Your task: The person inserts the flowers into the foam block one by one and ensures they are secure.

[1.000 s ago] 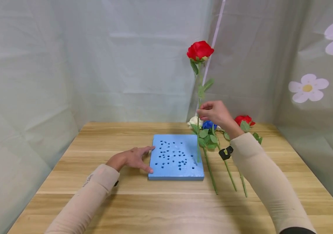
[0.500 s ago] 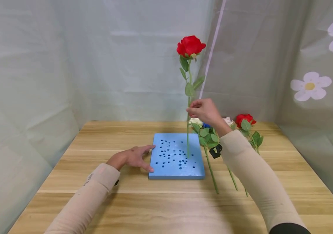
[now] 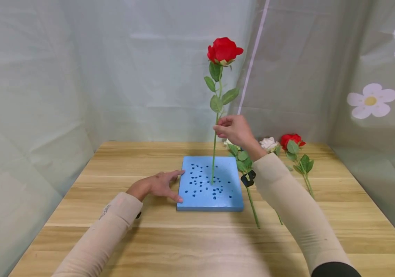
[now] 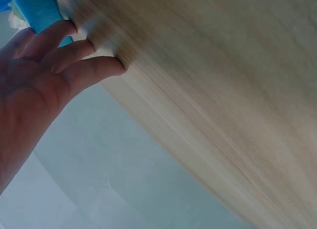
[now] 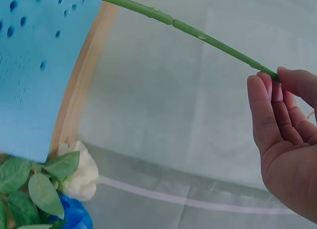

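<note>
Your right hand (image 3: pixel 233 129) pinches the stem of the upright red rose (image 3: pixel 224 50) between thumb and fingertips, just below its green leaves (image 3: pixel 216 104); the right wrist view shows the other fingers loosely bent, not wrapped round the stem. Your left hand (image 3: pixel 161 184) is spread at the 9 o'clock edge of the blue block (image 3: pixel 201 203), with thumb and forefinger apart and their tips touching it. The rose you hold stands nearly vertical over that block, its bloom high toward 12 o'clock, and the lower tip of the stem comes down near the middle of the top face, among the small dark holes; you cannot tell from here whether the tip sits in a hole or only above one. At your right wrist hangs a black device (image 3: pixel 248 179), and beige sleeves (image 3: pixel 294 204) cover both forearms. Beyond the block, other roses lie on the wooden table (image 3: pixel 190 246): a white rose (image 3: pixel 230 143) near its 1 o'clock corner, a blue rose (image 5: pixel 74 215) beside that one, largely hidden by your arm in the head view, then a second white rose (image 3: pixel 269 144) and a second red rose (image 3: pixel 292 141) farther off at 2 o'clock. A pale curtain (image 3: pixel 169 77) closes the far side at 12 o'clock, and a white flower print (image 3: pixel 371 100) with a yellow centre shows at 2 o'clock.
</note>
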`<act>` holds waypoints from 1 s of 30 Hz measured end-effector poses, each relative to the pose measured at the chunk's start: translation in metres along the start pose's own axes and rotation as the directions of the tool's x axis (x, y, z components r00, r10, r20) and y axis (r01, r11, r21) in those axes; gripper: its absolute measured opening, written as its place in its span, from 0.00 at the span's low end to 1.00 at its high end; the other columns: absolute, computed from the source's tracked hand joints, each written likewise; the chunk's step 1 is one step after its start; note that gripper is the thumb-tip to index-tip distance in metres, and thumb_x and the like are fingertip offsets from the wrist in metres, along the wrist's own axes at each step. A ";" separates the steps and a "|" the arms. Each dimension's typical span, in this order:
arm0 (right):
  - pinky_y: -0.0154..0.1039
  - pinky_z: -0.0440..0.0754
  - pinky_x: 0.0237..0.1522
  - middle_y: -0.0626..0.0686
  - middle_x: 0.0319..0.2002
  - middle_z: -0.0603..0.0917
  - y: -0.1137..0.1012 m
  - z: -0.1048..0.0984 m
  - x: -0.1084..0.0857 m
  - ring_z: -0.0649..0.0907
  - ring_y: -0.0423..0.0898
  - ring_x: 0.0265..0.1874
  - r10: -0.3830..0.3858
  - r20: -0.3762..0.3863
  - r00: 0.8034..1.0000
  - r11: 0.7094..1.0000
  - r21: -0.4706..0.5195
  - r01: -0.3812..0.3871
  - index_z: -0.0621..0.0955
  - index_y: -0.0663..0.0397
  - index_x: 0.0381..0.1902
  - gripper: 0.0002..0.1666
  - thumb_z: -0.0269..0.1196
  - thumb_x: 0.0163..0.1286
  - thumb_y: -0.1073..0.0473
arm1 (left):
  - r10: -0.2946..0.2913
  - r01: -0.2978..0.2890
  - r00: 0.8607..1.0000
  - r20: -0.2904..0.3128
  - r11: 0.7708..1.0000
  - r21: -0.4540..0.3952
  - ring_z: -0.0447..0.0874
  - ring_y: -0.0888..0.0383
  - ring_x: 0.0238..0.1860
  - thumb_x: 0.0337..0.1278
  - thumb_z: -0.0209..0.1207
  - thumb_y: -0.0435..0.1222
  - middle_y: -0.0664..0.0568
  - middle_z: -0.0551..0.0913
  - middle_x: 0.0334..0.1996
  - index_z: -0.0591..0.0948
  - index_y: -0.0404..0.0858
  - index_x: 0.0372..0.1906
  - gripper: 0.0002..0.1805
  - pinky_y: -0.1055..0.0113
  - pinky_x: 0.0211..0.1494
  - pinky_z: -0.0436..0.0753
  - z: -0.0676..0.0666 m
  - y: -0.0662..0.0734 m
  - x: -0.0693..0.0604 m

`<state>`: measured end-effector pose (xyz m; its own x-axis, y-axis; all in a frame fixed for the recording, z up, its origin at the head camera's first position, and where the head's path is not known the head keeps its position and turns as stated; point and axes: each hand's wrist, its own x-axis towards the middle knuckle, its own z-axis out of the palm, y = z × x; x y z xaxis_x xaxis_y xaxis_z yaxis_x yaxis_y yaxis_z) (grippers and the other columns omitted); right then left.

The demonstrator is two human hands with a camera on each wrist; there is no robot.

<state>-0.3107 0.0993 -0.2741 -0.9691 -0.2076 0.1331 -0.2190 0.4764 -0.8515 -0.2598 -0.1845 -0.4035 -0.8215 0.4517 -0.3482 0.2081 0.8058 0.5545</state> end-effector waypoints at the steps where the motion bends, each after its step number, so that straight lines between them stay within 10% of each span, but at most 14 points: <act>1: 0.38 0.86 0.38 0.60 0.39 0.87 -0.001 0.002 0.000 0.87 0.47 0.32 -0.009 0.001 1.000 1.000 0.005 0.009 0.82 0.66 0.42 0.13 0.66 0.70 0.58 | 0.000 0.000 1.000 0.000 1.000 -0.002 0.57 0.43 0.75 0.40 0.76 0.60 0.39 0.61 0.75 0.55 0.50 0.80 0.62 0.42 0.73 0.60 0.000 0.000 0.000; 30: 0.44 0.86 0.43 0.56 0.37 0.86 -0.026 0.043 0.000 0.87 0.50 0.34 -0.131 0.034 0.991 0.991 -0.001 0.131 0.83 0.61 0.41 0.09 0.67 0.70 0.60 | 0.000 0.000 1.000 0.008 1.000 -0.018 0.57 0.43 0.75 0.40 0.75 0.61 0.40 0.60 0.75 0.56 0.50 0.80 0.62 0.42 0.73 0.60 0.000 0.002 -0.004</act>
<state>-0.3000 0.0502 -0.2741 -0.9275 -0.2975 0.2261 -0.3444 0.4458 -0.8262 -0.2561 -0.1854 -0.4007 -0.8174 0.4547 -0.3537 0.1986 0.7987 0.5680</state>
